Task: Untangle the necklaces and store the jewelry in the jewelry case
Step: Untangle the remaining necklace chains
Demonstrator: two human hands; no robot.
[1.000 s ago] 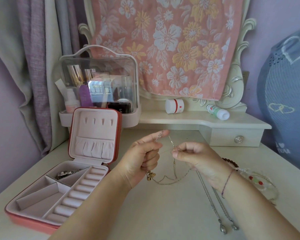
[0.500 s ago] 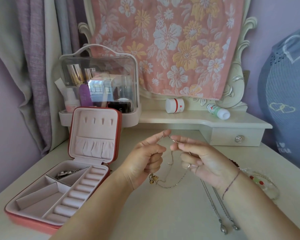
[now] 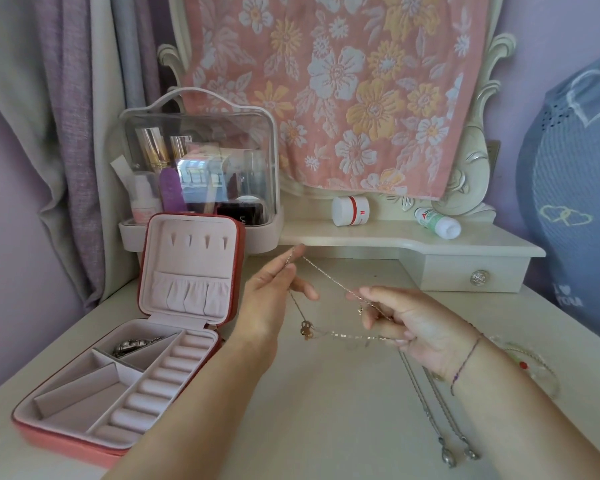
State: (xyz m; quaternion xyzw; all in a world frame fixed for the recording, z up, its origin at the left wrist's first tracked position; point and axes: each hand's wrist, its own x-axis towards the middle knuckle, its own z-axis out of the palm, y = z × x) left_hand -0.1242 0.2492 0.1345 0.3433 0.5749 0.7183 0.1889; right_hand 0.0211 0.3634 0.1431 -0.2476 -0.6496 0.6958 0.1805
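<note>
Whereas half a second ago the two hands were almost fingertip to fingertip, they have now drawn apart, and the gold necklace (image 3: 329,277) runs in a taut slanting line between them above the table (image 3: 326,410). The left hand (image 3: 271,299) is raised and pinches the chain near its top end between thumb and forefinger. The right hand (image 3: 416,327) is lower, with its fingers curled round the other stretch. A loose loop sags below, and the small gold pendant (image 3: 305,330) hangs at the loop's left end. I judge this to be a pull that opens the chain out and tests whether it runs free, so the untangling is still under way and nothing from this handful has been stored. The silver necklaces (image 3: 426,407) lie on the table under the right wrist, which hides whether the gold chain is still caught in them. The jewelry case (image 3: 66,441) stands open at the left with its lid (image 3: 191,265) upright. One dark silver piece (image 3: 132,346) lies in the rear compartment, while the other compartments and the ring rolls (image 3: 153,386) hold nothing that I can see. Behind it, the clear cosmetics box (image 3: 257,140) is packed with tubes and bottles. Bead bracelets (image 3: 530,367) lie at the far right.
</note>
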